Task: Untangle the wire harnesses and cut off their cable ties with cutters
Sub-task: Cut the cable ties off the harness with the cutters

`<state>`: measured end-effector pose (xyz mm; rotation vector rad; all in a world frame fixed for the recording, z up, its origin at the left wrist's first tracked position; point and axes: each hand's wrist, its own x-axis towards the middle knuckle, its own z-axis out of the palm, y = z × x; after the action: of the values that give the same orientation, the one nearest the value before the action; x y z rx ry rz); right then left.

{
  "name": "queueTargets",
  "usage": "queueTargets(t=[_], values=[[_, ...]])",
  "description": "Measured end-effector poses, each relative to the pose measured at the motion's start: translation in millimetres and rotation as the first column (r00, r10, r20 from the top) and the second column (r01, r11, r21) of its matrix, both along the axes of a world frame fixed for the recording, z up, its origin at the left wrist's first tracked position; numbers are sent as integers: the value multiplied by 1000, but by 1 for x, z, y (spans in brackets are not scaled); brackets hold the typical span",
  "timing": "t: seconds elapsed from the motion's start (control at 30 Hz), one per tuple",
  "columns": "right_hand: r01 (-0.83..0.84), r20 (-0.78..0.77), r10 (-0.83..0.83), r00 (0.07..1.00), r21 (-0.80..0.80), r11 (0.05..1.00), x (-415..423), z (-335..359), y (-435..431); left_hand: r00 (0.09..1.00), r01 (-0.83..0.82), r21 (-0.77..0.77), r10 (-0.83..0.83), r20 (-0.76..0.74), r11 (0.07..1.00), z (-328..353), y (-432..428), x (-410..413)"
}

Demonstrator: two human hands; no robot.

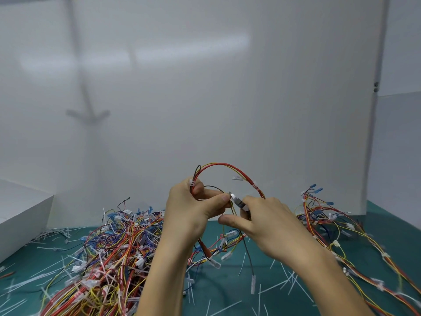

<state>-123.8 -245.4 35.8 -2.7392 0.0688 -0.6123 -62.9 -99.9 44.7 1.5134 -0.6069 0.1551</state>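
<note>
A looped wire harness of red, yellow and black wires is gripped in the left hand and held above the table. The thumb and forefinger are pinched on a strand just beside the metal tip of the cutters. The cutters are held in the right hand, fingers curled round handles that are hidden by the palm; whether the blades are closed cannot be made out. The harness's lower end is trailed onto the green table, where white cut ties are scattered. A tangled pile of harnesses is heaped to the left, and a looser spread of harnesses is laid to the right. A white box is cut off at the left edge, and white panels are set behind.
</note>
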Motion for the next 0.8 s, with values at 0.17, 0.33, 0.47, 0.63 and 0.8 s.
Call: queueTargets(t=[0.17, 0.33, 0.47, 0.63, 0.8], values=[[-14, 36, 12, 999, 44, 999, 0, 0, 0, 1000, -4, -41, 3, -21, 999, 2, 1, -1], [-73, 112, 49, 993, 223, 972, -4, 8, 1, 996, -55, -121, 45, -77, 991, 2, 1, -1], [-118, 157, 62, 986, 378, 918, -6, 12, -2, 986, -76, -235, 39, -162, 969, 4, 4, 1], [-134, 218, 18, 976, 530, 837, -3, 10, -7, 982, -70, -208, 30, -188, 976, 5, 8, 2], [-226, 278, -3, 961, 789, 571, -2, 11, -8, 994, 51, -28, -53, -98, 998, 3, 10, 4]])
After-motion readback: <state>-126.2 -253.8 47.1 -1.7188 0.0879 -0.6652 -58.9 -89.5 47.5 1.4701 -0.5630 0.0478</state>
